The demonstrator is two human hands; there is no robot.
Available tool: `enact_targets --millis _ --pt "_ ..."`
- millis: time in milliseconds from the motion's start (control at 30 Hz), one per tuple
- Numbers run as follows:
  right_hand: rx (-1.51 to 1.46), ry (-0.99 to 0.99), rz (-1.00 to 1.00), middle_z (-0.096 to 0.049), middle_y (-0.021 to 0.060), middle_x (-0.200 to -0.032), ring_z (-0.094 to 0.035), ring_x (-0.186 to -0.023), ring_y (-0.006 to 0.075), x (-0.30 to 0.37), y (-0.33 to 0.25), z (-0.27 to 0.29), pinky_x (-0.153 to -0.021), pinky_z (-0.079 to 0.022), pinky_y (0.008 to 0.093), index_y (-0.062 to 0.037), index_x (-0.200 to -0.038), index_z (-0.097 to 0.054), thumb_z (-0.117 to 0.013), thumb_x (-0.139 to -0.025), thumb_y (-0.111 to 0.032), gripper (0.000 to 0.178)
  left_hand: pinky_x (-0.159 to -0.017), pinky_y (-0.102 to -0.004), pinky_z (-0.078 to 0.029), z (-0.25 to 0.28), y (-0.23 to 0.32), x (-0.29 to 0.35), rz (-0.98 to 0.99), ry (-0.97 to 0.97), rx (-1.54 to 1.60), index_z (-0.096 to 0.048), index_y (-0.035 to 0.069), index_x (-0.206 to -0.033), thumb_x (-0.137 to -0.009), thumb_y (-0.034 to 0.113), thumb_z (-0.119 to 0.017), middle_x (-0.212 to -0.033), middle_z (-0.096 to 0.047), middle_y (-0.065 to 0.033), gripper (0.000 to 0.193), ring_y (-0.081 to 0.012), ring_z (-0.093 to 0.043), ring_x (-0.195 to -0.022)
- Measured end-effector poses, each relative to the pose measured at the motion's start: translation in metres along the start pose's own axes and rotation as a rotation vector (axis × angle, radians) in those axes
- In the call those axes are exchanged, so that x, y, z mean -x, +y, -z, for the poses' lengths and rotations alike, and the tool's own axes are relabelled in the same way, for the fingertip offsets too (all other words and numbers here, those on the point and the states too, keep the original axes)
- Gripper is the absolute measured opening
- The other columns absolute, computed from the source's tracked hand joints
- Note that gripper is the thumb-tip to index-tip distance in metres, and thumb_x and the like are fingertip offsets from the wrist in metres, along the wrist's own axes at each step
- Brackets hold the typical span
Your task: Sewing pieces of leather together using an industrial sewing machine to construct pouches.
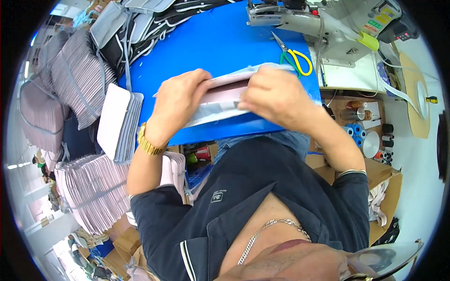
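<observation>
Between my two hands is a soft, flat piece of pink and light grey material (220,95), held above the blue tabletop (206,40) near its front edge. It is bent so that a pink hollow shows between its far and near grey edges. My left hand (183,96), with a gold watch on the wrist, is closed on its left end. My right hand (275,97) pinches the right end, fingers curled over the near edge. The covered parts of the piece cannot be seen. Scissors (295,58) with yellow and green handles lie just beyond my right hand.
A sewing machine (323,35) stands at the far right. Left of the table are a small stack of pale panels (117,124) and tied bundles of panels (79,77). Black and grey pieces (159,28) cover the far left. Thread spools (358,133) sit on a shelf at right.
</observation>
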State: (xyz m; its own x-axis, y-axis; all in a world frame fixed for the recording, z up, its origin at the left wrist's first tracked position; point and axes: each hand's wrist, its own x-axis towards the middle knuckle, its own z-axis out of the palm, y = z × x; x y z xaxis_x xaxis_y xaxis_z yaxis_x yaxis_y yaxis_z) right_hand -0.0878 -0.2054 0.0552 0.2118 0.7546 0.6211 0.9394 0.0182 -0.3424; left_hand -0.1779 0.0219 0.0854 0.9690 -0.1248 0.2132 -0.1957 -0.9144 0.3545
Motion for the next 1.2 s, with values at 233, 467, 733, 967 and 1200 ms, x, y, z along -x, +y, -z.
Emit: enact_targets --millis 233,467,733,967,1200 --pt "0.231 0.108 0.056 -0.065 0.0089 -0.104 -0.061 -0.097 0.0292 -0.016 0.029 0.019 -0.085 -0.047 0.0410 -0.0064 -0.082 -0.063 -0.074 -0.080 -0.021 0.018 -0.067 -0.0408 -0.052 0.007 0.011 -0.016 -0.026 0.074 0.126 -0.067 0.001 -0.095 -0.093 0.016 -0.058 -0.082 -0.068 -0.0164 0.017 -0.0340 -0.066 -0.074" --pt "0.082 0.091 -0.041 -0.061 0.0072 -0.080 -0.058 -0.075 0.0256 -0.024 0.029 0.012 -0.067 -0.047 0.0368 -0.0057 -0.079 -0.061 -0.073 -0.081 -0.015 0.015 -0.068 -0.0376 -0.051 0.002 0.000 -0.001 -0.020 0.237 0.149 -0.069 0.003 -0.102 -0.092 0.020 -0.064 -0.083 -0.066 -0.0110 0.021 -0.0288 -0.065 -0.076" --pt "0.133 0.051 -0.157 -0.062 0.0083 -0.080 -0.058 -0.072 0.0264 -0.023 0.025 0.025 -0.064 -0.047 0.0360 -0.0044 -0.077 -0.061 -0.074 -0.081 -0.016 0.018 -0.065 -0.0362 -0.048 0.002 0.002 -0.001 -0.033 0.261 0.123 -0.070 0.002 -0.096 -0.088 0.018 -0.069 -0.082 -0.063 -0.0104 0.018 -0.0269 -0.062 -0.074" --pt "0.080 0.128 -0.187 -0.064 0.0084 -0.082 -0.060 -0.073 0.0257 -0.019 0.021 0.026 -0.063 -0.048 0.0346 -0.0028 -0.076 -0.064 -0.075 -0.081 -0.018 0.019 -0.064 -0.0360 -0.048 0.009 0.005 -0.003 -0.047 0.262 0.123 -0.071 0.003 -0.095 -0.088 0.016 -0.068 -0.080 -0.062 -0.0100 0.015 -0.0269 -0.062 -0.074" --pt "0.074 0.162 -0.188 -0.065 0.0086 -0.081 -0.061 -0.072 0.0233 -0.019 0.014 0.030 -0.060 -0.048 0.0326 -0.0033 -0.076 -0.065 -0.077 -0.079 -0.015 0.017 -0.064 -0.0364 -0.047 0.019 0.012 0.000 -0.060 0.283 0.114 -0.071 0.003 -0.093 -0.087 0.016 -0.069 -0.077 -0.061 -0.0093 0.014 -0.0260 -0.061 -0.072"
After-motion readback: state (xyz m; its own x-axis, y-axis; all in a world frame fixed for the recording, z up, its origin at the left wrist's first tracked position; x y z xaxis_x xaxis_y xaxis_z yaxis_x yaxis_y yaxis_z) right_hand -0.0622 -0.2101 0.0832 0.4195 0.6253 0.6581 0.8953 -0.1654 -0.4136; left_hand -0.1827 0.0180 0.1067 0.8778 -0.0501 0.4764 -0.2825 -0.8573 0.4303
